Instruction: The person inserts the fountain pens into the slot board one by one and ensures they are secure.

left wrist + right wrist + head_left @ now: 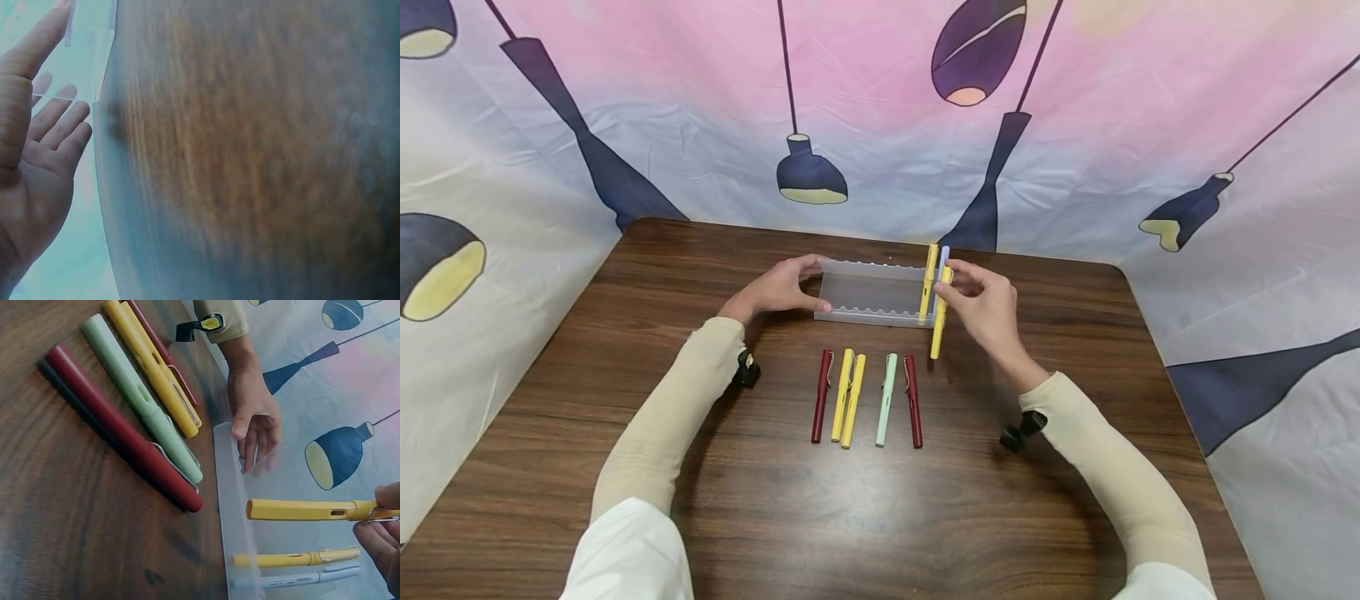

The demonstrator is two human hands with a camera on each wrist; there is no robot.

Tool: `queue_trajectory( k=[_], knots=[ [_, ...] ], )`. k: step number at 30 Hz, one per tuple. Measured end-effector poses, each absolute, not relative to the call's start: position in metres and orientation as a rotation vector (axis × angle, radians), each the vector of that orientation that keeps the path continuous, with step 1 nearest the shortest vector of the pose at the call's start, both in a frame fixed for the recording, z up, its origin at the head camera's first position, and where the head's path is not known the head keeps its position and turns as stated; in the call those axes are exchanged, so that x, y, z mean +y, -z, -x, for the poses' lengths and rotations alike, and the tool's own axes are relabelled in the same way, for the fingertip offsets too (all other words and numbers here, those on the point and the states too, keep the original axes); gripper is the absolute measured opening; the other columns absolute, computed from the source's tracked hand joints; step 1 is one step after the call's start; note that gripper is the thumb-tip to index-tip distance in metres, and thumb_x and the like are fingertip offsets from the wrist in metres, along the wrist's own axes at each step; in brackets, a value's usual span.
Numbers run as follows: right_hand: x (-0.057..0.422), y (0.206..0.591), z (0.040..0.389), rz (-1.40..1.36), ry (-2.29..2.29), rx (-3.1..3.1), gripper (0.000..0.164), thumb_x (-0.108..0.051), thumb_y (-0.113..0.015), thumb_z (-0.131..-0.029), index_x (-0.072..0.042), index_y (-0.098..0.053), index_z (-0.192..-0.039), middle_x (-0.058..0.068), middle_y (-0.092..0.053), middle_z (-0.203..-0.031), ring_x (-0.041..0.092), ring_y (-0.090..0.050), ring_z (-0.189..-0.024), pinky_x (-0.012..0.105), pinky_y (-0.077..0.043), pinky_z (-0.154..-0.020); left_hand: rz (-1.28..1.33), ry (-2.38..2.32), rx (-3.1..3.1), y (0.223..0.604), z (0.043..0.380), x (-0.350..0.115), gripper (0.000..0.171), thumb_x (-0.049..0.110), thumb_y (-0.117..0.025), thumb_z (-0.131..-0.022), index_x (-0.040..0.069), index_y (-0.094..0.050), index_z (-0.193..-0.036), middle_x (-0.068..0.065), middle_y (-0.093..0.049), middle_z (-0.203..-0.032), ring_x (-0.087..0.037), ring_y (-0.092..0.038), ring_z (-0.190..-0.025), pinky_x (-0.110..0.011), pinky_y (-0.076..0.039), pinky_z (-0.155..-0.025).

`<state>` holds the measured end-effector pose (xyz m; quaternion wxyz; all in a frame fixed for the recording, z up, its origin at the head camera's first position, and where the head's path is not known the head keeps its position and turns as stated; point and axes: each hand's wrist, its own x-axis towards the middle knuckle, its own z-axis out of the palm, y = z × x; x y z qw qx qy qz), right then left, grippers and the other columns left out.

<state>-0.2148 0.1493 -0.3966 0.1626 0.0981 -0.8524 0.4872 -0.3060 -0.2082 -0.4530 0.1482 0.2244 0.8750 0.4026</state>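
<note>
A clear plastic pen rack [868, 292] with scalloped edges stands toward the back of the table. My left hand [780, 287] holds its left end, thumb at the front edge and fingers toward the back. A yellow pen [928, 279] and a light blue pen [306, 579] lie across the rack's right end. Between thumb and fingers, my right hand [988, 304] pinches another yellow pen [300, 510] by its clip end, over that same end of the rack. In the right wrist view, this pen hangs apart from the two racked ones.
In front of the rack lie a dark red pen [822, 396], two yellow pens [847, 400] side by side, a mint green pen [886, 400] and a second dark red pen [913, 402]. A printed cloth [887, 167] hangs behind the wooden table [850, 525].
</note>
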Motion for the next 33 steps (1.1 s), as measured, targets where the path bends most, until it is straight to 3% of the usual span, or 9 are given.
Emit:
queue_trajectory(
  k=[12, 20, 33],
  knots=[
    [0.135, 0.392, 0.234, -0.370, -1.324, -2.335, 0.036, -0.017, -0.085, -0.086, -0.008, -0.075, -0.119, 0.013, -0.076, -0.098, 0.025, -0.074, -0.082, 0.040, -0.062, -0.076, -0.686, -1.221, 2.496, 0.454, 0.305, -0.207, 0.087, 0.029, -0.090, -0.081, 0.006, -0.043, -0.151, -0.018, -0.043, -0.157, -0.035, -0.040, -0.147, -0.051, -0.034, -0.121],
    [0.127, 0.393, 0.243, -0.382, -1.309, -2.316, 0.035, -0.020, -0.083, -0.089, -0.010, -0.074, -0.121, 0.012, -0.073, -0.100, 0.026, -0.073, -0.090, 0.040, -0.062, -0.081, -0.684, -1.205, 2.505, 0.454, 0.308, -0.207, 0.088, 0.030, -0.090, -0.081, 0.005, -0.043, -0.151, -0.018, -0.043, -0.156, -0.035, -0.040, -0.147, -0.051, -0.033, -0.121],
    [0.118, 0.401, 0.261, -0.338, -1.313, -2.279, 0.033, -0.019, -0.080, -0.091, -0.008, -0.072, -0.121, 0.013, -0.073, -0.108, 0.025, -0.074, -0.089, 0.040, -0.062, -0.079, -0.674, -1.205, 2.507, 0.454, 0.306, -0.207, 0.088, 0.029, -0.090, -0.081, 0.006, -0.043, -0.151, -0.017, -0.043, -0.156, -0.034, -0.041, -0.146, -0.050, -0.034, -0.121]
  ],
)
